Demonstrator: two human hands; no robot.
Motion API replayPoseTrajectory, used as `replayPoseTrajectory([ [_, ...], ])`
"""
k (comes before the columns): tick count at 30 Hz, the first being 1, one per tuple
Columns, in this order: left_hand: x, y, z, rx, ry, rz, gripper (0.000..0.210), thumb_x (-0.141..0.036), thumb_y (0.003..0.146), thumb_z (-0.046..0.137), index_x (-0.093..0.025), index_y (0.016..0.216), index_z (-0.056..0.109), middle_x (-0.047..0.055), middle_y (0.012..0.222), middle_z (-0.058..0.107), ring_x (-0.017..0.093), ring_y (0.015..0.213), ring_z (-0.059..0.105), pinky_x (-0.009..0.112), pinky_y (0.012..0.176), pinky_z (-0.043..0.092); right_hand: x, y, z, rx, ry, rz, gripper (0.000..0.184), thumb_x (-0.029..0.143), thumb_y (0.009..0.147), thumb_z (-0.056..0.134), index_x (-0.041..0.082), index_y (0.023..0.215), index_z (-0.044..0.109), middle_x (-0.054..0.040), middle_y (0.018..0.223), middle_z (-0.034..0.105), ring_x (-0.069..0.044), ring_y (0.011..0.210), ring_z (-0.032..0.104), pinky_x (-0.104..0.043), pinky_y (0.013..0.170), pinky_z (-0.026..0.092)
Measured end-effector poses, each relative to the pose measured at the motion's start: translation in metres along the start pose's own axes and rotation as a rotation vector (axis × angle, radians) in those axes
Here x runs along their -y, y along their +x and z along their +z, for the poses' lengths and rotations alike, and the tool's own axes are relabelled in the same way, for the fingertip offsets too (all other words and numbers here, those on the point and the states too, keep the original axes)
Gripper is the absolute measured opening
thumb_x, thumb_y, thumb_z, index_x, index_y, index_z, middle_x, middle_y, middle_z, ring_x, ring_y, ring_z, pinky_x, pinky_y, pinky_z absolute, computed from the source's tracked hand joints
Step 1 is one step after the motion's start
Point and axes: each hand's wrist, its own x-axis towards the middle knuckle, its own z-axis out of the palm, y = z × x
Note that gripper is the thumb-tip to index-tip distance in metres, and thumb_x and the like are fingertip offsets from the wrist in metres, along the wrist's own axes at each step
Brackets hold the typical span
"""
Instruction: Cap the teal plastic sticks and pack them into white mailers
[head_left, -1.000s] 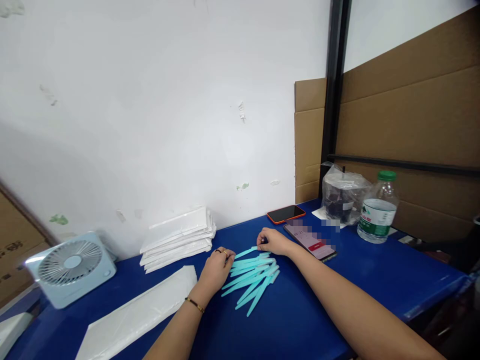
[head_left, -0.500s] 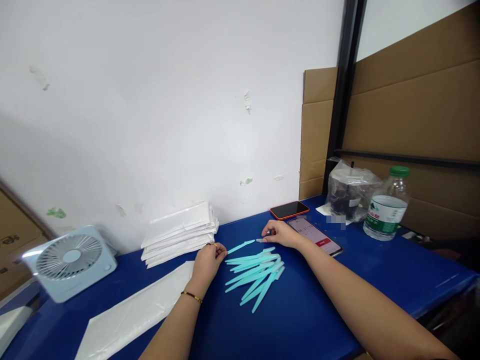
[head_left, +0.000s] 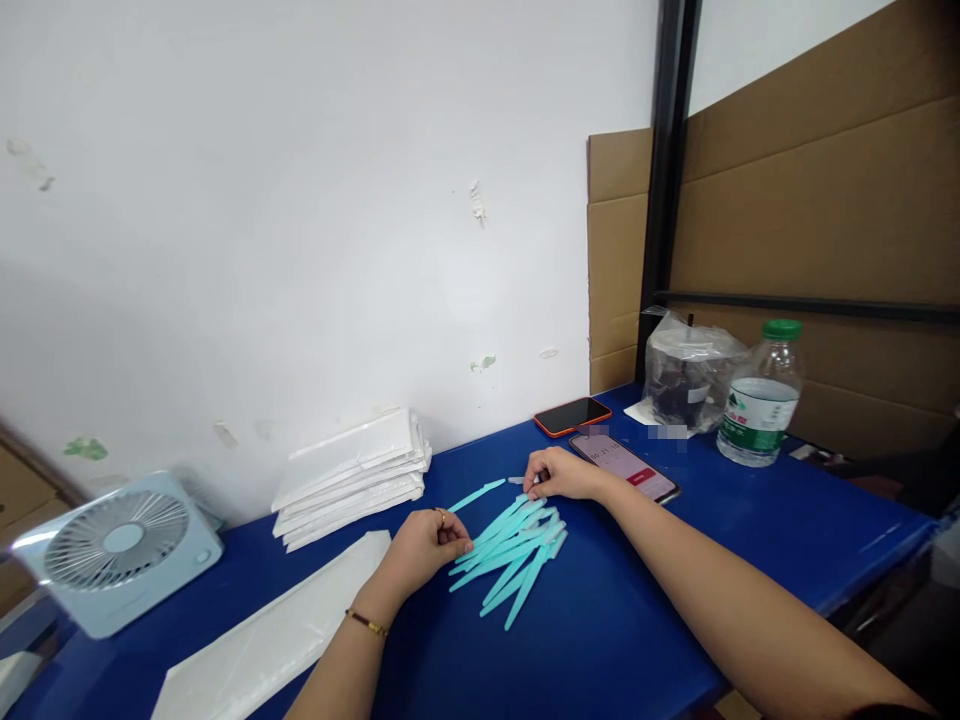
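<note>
A fanned pile of turquoise eyebrow razors (head_left: pixel 517 555) with pale caps lies on the blue table. My left hand (head_left: pixel 431 548) is at the pile's left side, thumb and fingers pinched on the handle end of one razor (head_left: pixel 496 528). At that razor's other end, the fingers of my right hand (head_left: pixel 553 474) are closed; they hide whether its cap is on. Behind the pile, a separate uncapped razor (head_left: pixel 478 495) lies by itself, with a small clear cap (head_left: pixel 515 480) just off its tip, near my right fingertips.
White packets (head_left: pixel 349 470) are stacked by the wall, with another flat packet (head_left: pixel 277 635) in front. A light blue fan (head_left: pixel 120 545) stands left. On the right are a lit phone (head_left: pixel 626 468), an orange-edged phone (head_left: pixel 573 416), a bagged cup (head_left: pixel 686 375) and a water bottle (head_left: pixel 759 400).
Both hands have left the rear razor and its cap, which now lie apart on the table. They have moved nearer to me, onto another razor in the pile. The view has shifted slightly.
</note>
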Motion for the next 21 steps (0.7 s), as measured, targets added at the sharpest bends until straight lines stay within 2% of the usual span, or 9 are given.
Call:
replayPoseTrajectory([
  [3, -0.002, -0.001, 0.001, -0.057, -0.002, -0.005, 0.031, -0.044, 0.076, 0.048, -0.017, 0.075, 0.064, -0.001, 0.065, 0.058, 0.011, 0.059, 0.049, 0.022, 0.055, 0.036, 0.003, -0.001, 0.002, 0.009, 0.000, 0.028, 0.020, 0.034, 0.064, 0.068, 0.019, 0.077, 0.071, -0.0021, 0.080, 0.060, -0.012, 0.068, 0.054, -0.020, 0.059, 0.041],
  [7, -0.004, 0.002, 0.003, -0.084, 0.000, -0.011, 0.027, -0.042, 0.073, 0.054, -0.019, 0.079, 0.065, -0.001, 0.067, 0.058, 0.011, 0.059, 0.049, 0.022, 0.056, 0.037, 0.010, 0.001, 0.013, -0.022, -0.008, 0.012, 0.019, 0.034, 0.066, 0.067, 0.020, 0.078, 0.071, -0.0019, 0.081, 0.060, -0.012, 0.067, 0.054, -0.020, 0.059, 0.041],
  [13, 0.001, 0.009, 0.005, -0.131, 0.075, -0.059, 0.020, -0.035, 0.073, 0.053, -0.020, 0.074, 0.065, -0.001, 0.066, 0.060, 0.012, 0.061, 0.053, 0.022, 0.057, 0.037, 0.015, 0.009, 0.028, -0.066, -0.034, 0.002, 0.015, 0.031, 0.068, 0.065, 0.021, 0.076, 0.071, -0.0013, 0.081, 0.061, -0.011, 0.067, 0.055, -0.019, 0.058, 0.040],
  [21, 0.012, 0.015, 0.000, -0.177, 0.235, -0.125, 0.016, -0.030, 0.074, 0.053, -0.020, 0.075, 0.065, 0.001, 0.071, 0.063, 0.014, 0.067, 0.055, 0.022, 0.060, 0.036, -0.002, 0.011, 0.019, -0.171, -0.124, 0.076, 0.010, 0.026, 0.066, 0.066, 0.018, 0.071, 0.069, -0.0025, 0.078, 0.061, -0.011, 0.064, 0.053, -0.019, 0.055, 0.038],
])
